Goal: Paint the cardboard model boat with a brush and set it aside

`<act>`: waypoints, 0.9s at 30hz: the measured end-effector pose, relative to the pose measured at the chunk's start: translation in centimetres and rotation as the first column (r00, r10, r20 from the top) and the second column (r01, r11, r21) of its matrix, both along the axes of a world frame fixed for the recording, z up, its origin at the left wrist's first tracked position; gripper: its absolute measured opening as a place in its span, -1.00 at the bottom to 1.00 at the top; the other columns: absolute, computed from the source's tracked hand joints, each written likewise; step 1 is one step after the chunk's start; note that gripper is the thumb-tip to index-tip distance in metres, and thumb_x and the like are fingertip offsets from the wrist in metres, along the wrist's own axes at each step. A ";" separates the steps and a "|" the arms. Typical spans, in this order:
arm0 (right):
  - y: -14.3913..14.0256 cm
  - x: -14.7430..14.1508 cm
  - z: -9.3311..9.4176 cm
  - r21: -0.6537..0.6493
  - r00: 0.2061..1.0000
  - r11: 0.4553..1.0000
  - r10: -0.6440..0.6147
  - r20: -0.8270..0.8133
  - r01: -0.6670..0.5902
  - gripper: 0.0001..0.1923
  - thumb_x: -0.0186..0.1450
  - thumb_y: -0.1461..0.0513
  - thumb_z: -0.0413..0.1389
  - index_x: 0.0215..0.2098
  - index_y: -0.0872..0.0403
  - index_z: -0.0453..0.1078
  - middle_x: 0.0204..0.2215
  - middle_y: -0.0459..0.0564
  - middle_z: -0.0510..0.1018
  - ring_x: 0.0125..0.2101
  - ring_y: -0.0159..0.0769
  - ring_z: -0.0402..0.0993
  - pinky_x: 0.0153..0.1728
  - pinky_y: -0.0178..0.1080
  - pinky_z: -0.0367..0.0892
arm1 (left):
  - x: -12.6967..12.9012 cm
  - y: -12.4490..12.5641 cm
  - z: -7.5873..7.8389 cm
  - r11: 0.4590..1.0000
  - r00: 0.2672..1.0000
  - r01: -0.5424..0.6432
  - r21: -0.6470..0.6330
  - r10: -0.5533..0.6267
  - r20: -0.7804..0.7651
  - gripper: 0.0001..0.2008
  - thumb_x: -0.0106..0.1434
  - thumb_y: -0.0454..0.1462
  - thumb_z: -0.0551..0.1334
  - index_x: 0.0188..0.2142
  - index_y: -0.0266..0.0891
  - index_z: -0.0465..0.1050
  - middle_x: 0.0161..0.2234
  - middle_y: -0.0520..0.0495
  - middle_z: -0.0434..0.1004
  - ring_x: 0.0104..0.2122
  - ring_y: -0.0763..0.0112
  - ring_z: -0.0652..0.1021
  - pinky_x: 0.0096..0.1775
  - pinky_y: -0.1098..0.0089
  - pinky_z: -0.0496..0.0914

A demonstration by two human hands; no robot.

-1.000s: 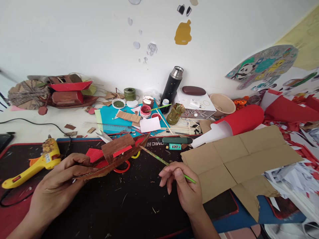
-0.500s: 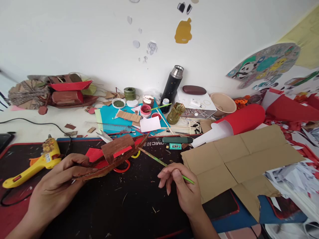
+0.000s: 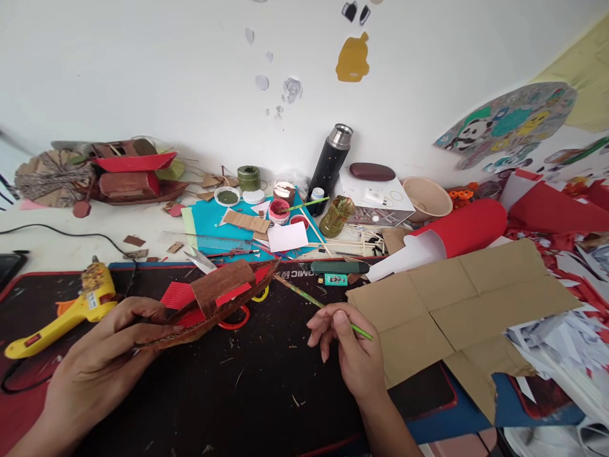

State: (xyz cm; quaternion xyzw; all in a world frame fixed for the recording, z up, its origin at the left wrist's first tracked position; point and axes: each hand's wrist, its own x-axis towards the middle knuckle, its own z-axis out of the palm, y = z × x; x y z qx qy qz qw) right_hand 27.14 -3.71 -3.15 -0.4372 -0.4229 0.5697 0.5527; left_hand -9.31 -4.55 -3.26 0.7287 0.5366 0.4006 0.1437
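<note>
My left hand [image 3: 118,343] grips the near-left end of a small brown cardboard model boat [image 3: 223,311], held above the dark mat. The boat has a curved brown canopy [image 3: 223,285] and a red inside. Between the thumb and fingers of my right hand [image 3: 349,346] is a thin green paintbrush [image 3: 304,295], its tip pointing left, just apart from the boat's raised end. Behind and below the boat, scissors [image 3: 235,318] with red and yellow handle loops lie partly hidden. A red ribbed piece [image 3: 177,296] shows behind my left fingers.
A yellow glue gun [image 3: 71,314] lies at left. Paint pots [image 3: 278,211] stand on blue paper [image 3: 200,219], near a black flask [image 3: 328,162]. Cardboard sheets [image 3: 451,298] cover the right side. Other model boats [image 3: 137,184] sit at back left.
The boat has turned slightly in my left hand, showing more of its red inside. My right hand and the paintbrush have moved a little right, so the tip is further from the boat.
</note>
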 end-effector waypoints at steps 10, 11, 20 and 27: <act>-0.1 -0.3 0.2 -0.005 1.000 1.000 0.027 -0.012 -0.027 -0.65 0.59 -0.05 0.30 -0.15 0.03 0.71 -0.33 0.11 0.83 -0.49 -0.24 0.73 -0.64 -0.39 0.43 | -1.2 -0.4 -1.3 1.000 0.999 0.021 -0.016 -0.022 -0.046 -0.77 0.32 -0.34 0.34 -0.26 0.06 0.77 -0.17 -0.03 0.71 -0.21 0.31 0.73 -0.17 0.47 0.59; 0.0 -0.3 0.1 -0.015 1.000 1.000 0.012 -0.003 -0.013 -0.63 0.58 -0.07 0.30 -0.15 0.04 0.70 -0.33 0.11 0.82 -0.50 -0.23 0.72 -0.65 -0.38 0.42 | -1.6 -0.5 -1.6 0.999 0.998 0.028 -0.034 -0.030 -0.056 -0.77 0.33 -0.33 0.35 -0.25 0.07 0.78 -0.16 -0.04 0.72 -0.19 0.29 0.74 -0.15 0.46 0.59; 0.0 -0.4 0.1 -0.016 0.999 1.000 0.015 0.035 -0.015 -0.60 0.58 -0.10 0.28 -0.16 0.04 0.68 -0.33 0.12 0.82 -0.49 -0.21 0.72 -0.65 -0.36 0.43 | -2.7 -0.7 -2.7 0.998 0.997 0.047 -0.037 -0.049 -0.054 -0.78 0.33 -0.28 0.37 -0.24 0.12 0.81 -0.19 -0.05 0.72 -0.24 0.28 0.73 -0.20 0.45 0.61; 0.6 -0.5 -0.2 -0.036 0.998 0.997 -0.062 0.015 0.062 -0.61 0.56 -0.09 0.32 -0.16 0.05 0.68 -0.33 0.10 0.81 -0.50 -0.25 0.71 -0.64 -0.39 0.44 | -2.9 -1.3 -3.0 0.997 0.995 0.079 -0.002 -0.079 -0.066 -0.71 0.32 -0.36 0.33 -0.19 0.11 0.78 -0.12 -0.03 0.68 -0.18 0.32 0.73 -0.14 0.49 0.61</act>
